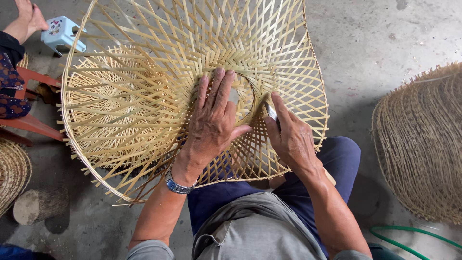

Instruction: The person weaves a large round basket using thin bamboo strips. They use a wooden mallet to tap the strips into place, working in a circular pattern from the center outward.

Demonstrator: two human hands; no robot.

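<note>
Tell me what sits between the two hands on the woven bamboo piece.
In the head view, the round central opening lies between left hand and right hand.

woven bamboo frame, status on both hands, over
Left hand flat on pale open-weave bamboo frame, fingers at its round centre hole. Right hand presses thin metal blade against weave. Nothing in the way.

Left hand [211, 126] flat on woven bamboo frame [192, 86]; right hand [288, 137] pinches small blade [271, 111] at its centre ring.
</note>
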